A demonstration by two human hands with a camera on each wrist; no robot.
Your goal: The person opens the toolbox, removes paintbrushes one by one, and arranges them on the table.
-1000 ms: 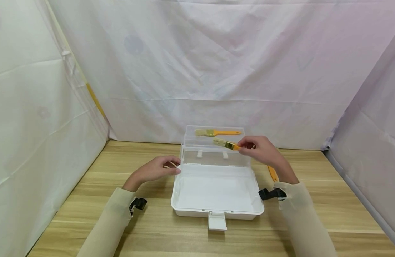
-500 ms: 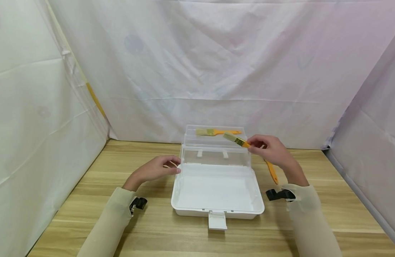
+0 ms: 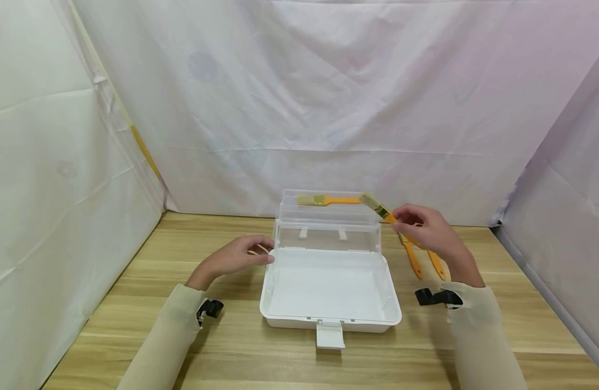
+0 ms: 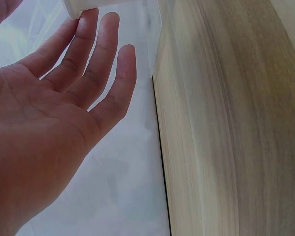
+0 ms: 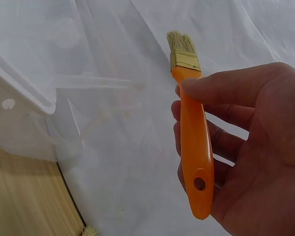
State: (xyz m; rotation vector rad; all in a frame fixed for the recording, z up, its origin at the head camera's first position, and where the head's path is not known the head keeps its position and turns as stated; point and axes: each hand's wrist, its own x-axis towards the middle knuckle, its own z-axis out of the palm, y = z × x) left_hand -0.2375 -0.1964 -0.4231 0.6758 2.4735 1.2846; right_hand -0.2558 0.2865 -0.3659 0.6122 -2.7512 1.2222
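Observation:
A white plastic box (image 3: 331, 287) stands with its clear lid (image 3: 329, 216) folded back. My left hand (image 3: 238, 254) is at the box's back left corner, fingers loosely bent and fingertips right at the edge; the left wrist view shows its palm holding nothing. My right hand (image 3: 426, 230), raised to the right of the lid, pinches a paintbrush (image 5: 194, 132) by its orange handle, thumb near the metal band. The pale bristles point up and to the left. Another paintbrush (image 3: 340, 200) lies across the opened lid part. Two more orange handles show on the table, partly hidden by my right hand.
The box's white latch (image 3: 330, 336) hangs down at its front. The wood-grain table (image 3: 221, 346) reaches back to a white cloth (image 3: 329, 108), with further cloth walls on both sides. A black strap (image 3: 441, 298) sits at each wrist.
My right hand has moved right, away from the lid, carrying the paintbrush, whose bristles now tilt up more. A second handle on the table has come into view. The left hand stays put.

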